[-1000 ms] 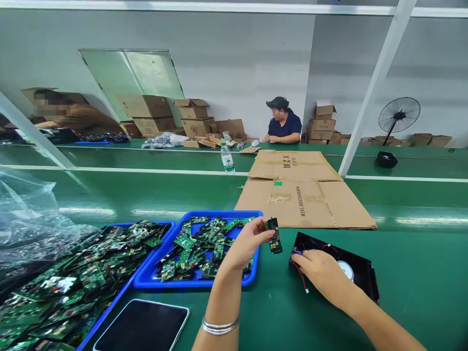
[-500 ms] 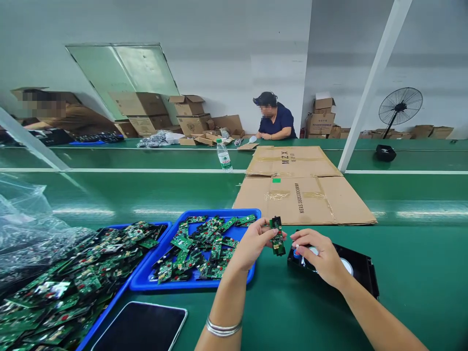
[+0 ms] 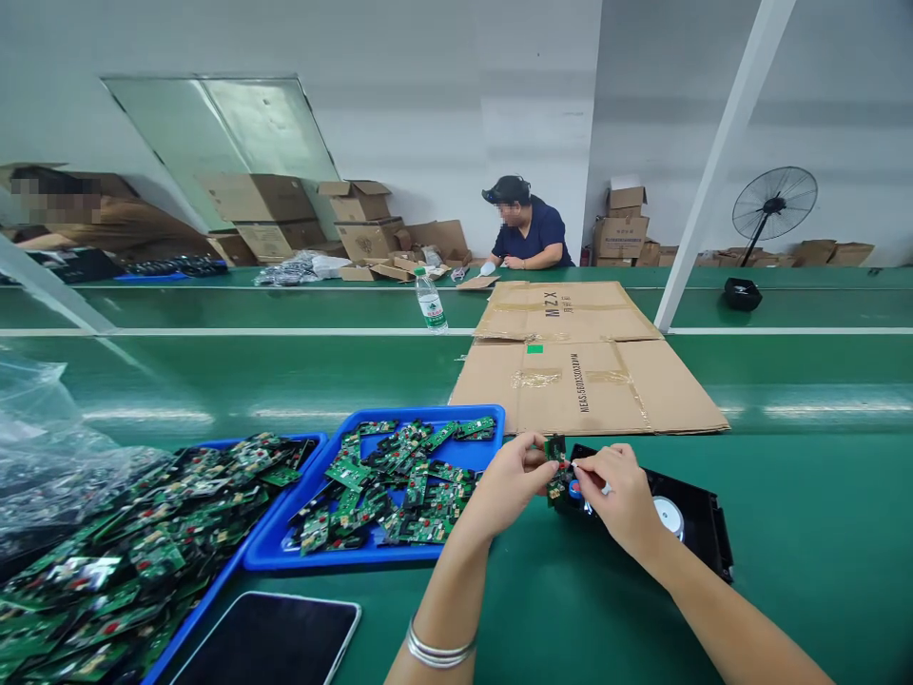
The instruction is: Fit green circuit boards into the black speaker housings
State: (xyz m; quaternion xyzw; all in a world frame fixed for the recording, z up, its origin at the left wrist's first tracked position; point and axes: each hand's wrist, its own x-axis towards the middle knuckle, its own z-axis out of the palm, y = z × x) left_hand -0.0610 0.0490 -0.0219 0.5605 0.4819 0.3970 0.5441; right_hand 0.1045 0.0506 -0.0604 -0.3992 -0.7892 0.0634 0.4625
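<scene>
My left hand (image 3: 514, 483) pinches a narrow green circuit board (image 3: 555, 483) upright between thumb and fingers. Close against the board's right side, my right hand (image 3: 622, 497) has its thumb and forefinger pressed together on a tiny white piece (image 3: 574, 465), too small to name for certain. Under and behind the right hand lies a black plastic housing (image 3: 703, 523) with a round white part (image 3: 669, 517) inside. A blue part (image 3: 574, 489) shows at its left end, and the right hand hides the middle of the housing.
A blue tray (image 3: 342, 561) of loose circuit boards stands left of my hands, beside a heaped tray of boards (image 3: 143, 542) and clear plastic (image 3: 64, 457). A tablet (image 3: 267, 642) lies in front. Beyond are flattened cardboard (image 3: 585, 381), a water bottle (image 3: 431, 303) and two people across the bench.
The circuit board in my left hand has moved right, toward my right hand. The right hand's fingertips now meet the board's edge with the white piece. The view has shifted slightly.
</scene>
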